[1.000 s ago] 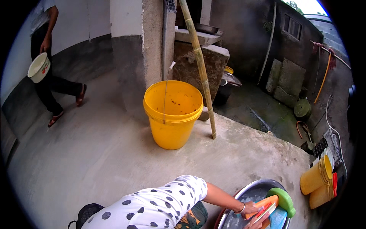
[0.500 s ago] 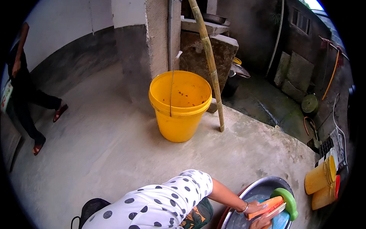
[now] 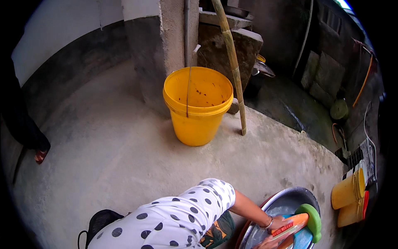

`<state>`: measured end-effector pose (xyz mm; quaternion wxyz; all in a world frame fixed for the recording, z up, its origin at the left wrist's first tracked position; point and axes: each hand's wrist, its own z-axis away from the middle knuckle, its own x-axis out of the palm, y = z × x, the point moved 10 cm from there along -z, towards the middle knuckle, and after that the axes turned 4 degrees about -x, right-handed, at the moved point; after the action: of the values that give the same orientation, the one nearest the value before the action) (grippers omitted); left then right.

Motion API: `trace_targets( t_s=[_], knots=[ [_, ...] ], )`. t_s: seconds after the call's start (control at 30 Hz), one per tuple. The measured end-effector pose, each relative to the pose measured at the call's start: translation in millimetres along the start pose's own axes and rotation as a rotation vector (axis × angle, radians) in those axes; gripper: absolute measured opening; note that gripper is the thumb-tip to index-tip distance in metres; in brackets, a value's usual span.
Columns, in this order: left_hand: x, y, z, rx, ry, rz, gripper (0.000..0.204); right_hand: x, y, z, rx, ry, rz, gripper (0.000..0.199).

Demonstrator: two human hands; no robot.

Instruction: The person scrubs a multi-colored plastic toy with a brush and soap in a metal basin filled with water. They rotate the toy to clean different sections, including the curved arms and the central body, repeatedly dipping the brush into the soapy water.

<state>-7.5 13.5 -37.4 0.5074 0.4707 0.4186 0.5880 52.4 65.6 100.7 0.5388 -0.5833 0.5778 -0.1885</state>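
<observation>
In the lower right, a metal basin (image 3: 296, 191) holds water, a green slipper (image 3: 314, 222) at its far right rim and a blue item (image 3: 303, 238) whose kind I cannot make out. My left hand (image 3: 276, 223), a bracelet at its wrist, grips an orange piece (image 3: 301, 219) that looks like a slipper. Below it, closed on a scrubbing brush (image 3: 283, 229) with red bristles and a pale back, is my right hand (image 3: 267, 243), partly cut by the lower edge. The bristles lie against the orange piece.
A large yellow bucket (image 3: 198, 124) with an upright handle stands ahead beside a leaning bamboo pole (image 3: 232, 58). Yellow pails (image 3: 347, 194) stand right of the basin. The concrete floor drops at an edge to a lower wet yard (image 3: 282, 108). Another person's leg (image 3: 25, 124) shows far left.
Both hands and the brush have shifted left and slightly down along the orange slipper. The person at the far left has moved further out of view. The view has tilted a little.
</observation>
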Motion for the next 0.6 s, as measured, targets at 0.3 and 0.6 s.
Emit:
trace_targets(
  t_s=[0.3,0.6],
  knots=[
    [0.2,41.2,32.9,0.314,-0.109,-0.722,0.031,2.0,14.6,60.4,-0.071,0.207,0.074,0.074],
    [-11.0,23.6,48.0,-0.232,-0.146,0.12,0.055,-20.0,22.0,24.1,-0.126,0.167,0.288,0.069]
  ],
)
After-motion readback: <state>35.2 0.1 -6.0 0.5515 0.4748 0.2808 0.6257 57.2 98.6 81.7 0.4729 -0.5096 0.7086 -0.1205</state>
